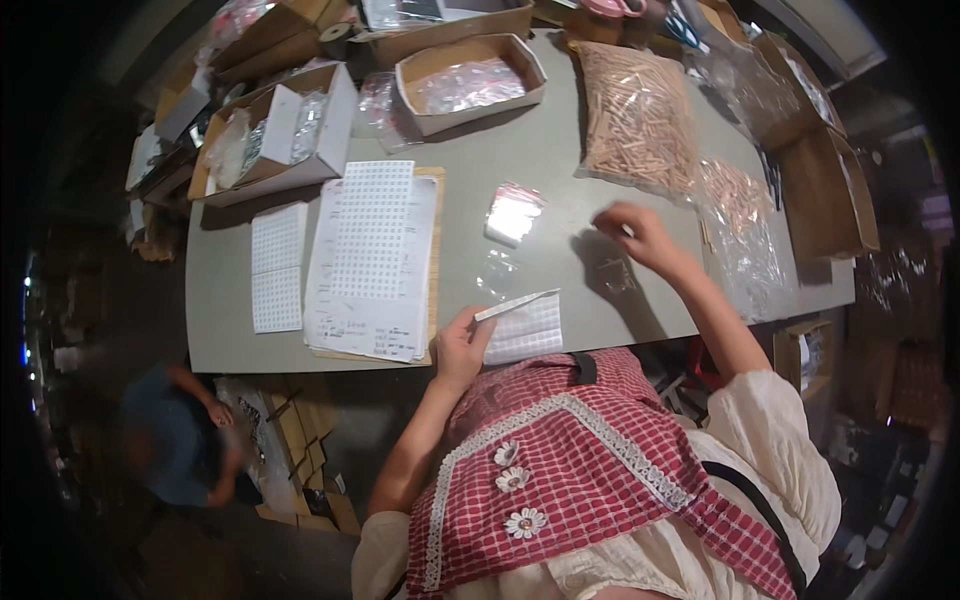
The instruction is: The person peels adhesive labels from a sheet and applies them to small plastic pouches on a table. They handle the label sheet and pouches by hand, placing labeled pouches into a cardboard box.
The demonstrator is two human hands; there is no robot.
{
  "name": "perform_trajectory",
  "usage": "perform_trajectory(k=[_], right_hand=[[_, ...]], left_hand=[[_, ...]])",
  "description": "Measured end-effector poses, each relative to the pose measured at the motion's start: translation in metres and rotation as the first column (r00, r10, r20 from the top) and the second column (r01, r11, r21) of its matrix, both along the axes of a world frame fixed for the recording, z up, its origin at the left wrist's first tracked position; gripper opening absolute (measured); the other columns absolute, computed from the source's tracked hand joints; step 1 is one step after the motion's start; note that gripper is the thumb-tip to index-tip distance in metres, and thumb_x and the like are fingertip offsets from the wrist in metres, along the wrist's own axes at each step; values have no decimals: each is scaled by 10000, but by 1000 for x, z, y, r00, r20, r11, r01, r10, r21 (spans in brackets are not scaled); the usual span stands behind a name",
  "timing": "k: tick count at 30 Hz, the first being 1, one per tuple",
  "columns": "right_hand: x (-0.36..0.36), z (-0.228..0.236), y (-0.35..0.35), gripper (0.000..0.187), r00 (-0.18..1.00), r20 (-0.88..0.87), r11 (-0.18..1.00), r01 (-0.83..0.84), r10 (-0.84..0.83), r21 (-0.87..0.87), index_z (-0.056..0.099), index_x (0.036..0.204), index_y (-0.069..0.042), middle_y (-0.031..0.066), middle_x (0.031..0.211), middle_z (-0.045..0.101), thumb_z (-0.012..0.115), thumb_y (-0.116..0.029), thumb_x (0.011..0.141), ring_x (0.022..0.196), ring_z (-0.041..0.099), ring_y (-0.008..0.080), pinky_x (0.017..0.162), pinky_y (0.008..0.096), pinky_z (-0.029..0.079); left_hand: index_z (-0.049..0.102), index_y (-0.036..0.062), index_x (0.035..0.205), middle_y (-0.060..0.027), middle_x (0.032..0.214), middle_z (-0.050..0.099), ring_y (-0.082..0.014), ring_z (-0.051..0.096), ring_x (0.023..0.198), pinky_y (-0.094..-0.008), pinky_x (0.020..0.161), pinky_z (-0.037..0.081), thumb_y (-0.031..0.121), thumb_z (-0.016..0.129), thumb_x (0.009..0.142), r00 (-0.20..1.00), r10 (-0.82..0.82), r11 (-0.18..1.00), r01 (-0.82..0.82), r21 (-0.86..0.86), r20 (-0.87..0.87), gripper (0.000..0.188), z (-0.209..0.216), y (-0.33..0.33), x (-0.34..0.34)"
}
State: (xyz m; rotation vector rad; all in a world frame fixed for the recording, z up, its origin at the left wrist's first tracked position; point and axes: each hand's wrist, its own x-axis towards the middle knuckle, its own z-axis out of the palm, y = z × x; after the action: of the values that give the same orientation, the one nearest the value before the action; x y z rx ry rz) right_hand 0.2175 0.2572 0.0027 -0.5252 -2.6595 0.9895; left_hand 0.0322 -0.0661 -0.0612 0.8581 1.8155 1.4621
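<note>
My left hand (462,350) grips a white sheet of small printed labels (527,335) at the table's near edge; the sheet is bent over, with one edge raised. My right hand (637,238) is over the table to the right, its fingers curled together; whatever they hold, if anything, is too small to make out. Between the hands lie a small clear plastic bag (497,270) and, beyond it, a stack of small zip bags (514,213). Another small clear packet (613,275) rests just below my right hand.
A large clear bag of wooden dowels (637,120) stands at the back right, beside a flatter open one (738,200). To the left are papers with label sheets (375,240). Boxes of plastic bags (470,85) line the back. Another person (180,435) sits at lower left.
</note>
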Motion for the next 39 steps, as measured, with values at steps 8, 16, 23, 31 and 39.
perform_trajectory(k=[8,16,23,31,39], right_hand=[[70,-13,-73,292,970,-37,971,241,-241,-1,693,1154,-33,123,1150,669,664,-59,864,1131,625,335,965,412,496],[33,-29,-68,440,975,-29,870,208,-218,447,640,1306,-82,131,1402,583,671,-103,868,1306,515,344,1100,474,394],[6,49,-93,583,993,-111,667,-105,32,-737,623,1350,-44,72,1316,641,764,-195,805,1117,606,201,992,367,481],[12,77,-116,281,963,-262,957,-137,67,-256,748,1170,-116,114,1204,724,704,-141,893,1175,645,328,1024,437,475],[15,111,-113,437,911,-261,823,-130,319,553,706,1286,-198,74,1450,604,726,-183,850,1340,572,268,1149,455,409]], left_hand=[[701,2,1113,-23,804,697,-55,593,719,-244,641,468,147,686,979,994,-82,997,81,12,67,199,-22,3,-9],[689,-33,1173,-34,971,721,-65,628,876,-224,770,496,64,657,991,957,-68,996,50,69,280,209,6,13,-3],[669,-53,1220,-91,1121,711,-120,645,1026,-254,904,504,-2,626,982,989,-49,976,18,216,140,248,64,12,4],[588,-82,1313,-198,1238,671,-246,637,1154,-379,1026,472,315,481,1083,979,-58,851,-55,523,197,471,161,7,3],[343,-59,1544,-167,1431,571,-224,556,1319,-361,1119,420,150,605,996,679,-392,918,252,305,620,643,173,23,6]])
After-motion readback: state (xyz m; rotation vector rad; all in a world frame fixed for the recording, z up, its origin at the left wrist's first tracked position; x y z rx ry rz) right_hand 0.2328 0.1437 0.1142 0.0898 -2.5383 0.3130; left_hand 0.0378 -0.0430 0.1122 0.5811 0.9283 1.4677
